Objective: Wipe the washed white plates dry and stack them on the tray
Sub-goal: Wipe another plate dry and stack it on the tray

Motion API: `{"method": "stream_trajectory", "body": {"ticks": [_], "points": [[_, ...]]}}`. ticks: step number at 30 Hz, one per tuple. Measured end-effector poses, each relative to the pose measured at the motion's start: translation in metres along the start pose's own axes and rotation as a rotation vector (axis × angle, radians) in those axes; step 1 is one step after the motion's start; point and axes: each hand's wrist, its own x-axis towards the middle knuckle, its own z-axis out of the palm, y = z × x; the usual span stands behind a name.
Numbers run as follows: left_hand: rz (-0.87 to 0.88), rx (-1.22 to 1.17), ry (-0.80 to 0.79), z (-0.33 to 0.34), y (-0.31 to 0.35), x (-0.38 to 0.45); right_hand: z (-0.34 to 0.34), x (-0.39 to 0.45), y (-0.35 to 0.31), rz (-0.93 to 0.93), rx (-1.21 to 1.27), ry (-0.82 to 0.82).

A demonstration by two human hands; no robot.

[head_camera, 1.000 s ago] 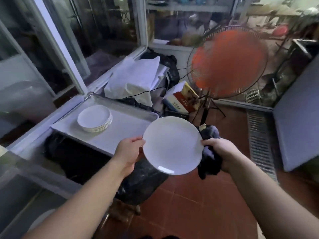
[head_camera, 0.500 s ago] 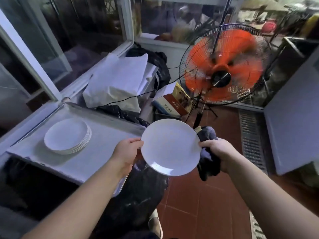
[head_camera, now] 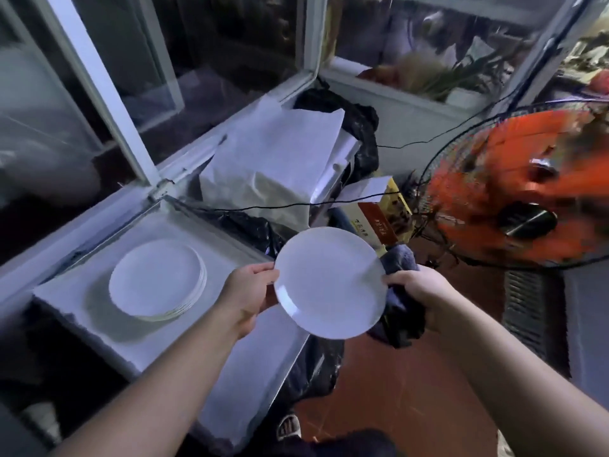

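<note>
Left hand [head_camera: 245,296] pinches white plate [head_camera: 329,282] at its left rim; right hand [head_camera: 417,288] grips right rim plus dark cloth [head_camera: 400,319]. Plate held in air right of tray [head_camera: 230,351]; plate stack [head_camera: 158,280] on tray, far left. Orange fan [head_camera: 524,189] far right.

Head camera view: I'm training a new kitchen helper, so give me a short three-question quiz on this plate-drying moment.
1. True or false: the white plate is held by both hands.
2. Which hand also holds the dark cloth? A) left hand B) right hand C) neither
3. Fill in: the stack of plates sits on the ____.

Key
1. True: the left hand grips one edge and the right hand the opposite edge.
2. B: the cloth is bunched under the right hand's fingers, behind the plate's rim.
3. Tray, to the left of the held plate.
</note>
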Motion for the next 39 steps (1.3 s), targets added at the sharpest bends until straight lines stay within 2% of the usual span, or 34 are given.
{"method": "stream_trajectory", "body": {"ticks": [3, 11, 16, 20, 28, 39], "points": [[-0.015, -0.069, 0.115, -0.023, 0.003, 0.009, 0.035, 0.018, -0.029, -0.049, -0.095, -0.057], [-0.07, -0.279, 0.455, -0.09, -0.022, 0.022, 0.155, 0.096, -0.063, -0.114, -0.301, -0.349], [-0.08, -0.412, 0.711, -0.108, -0.027, 0.024, 0.222, 0.103, -0.096, -0.167, -0.442, -0.481], [-0.104, -0.47, 0.859, -0.116, -0.029, 0.027, 0.269, 0.125, -0.114, -0.267, -0.607, -0.614], [-0.151, -0.42, 1.101, -0.145, -0.035, 0.033, 0.353, 0.129, -0.137, -0.443, -0.869, -0.787], [-0.222, -0.11, 1.193, -0.218, -0.053, 0.075, 0.443, 0.13, -0.134, -0.518, -0.926, -0.74]]}}
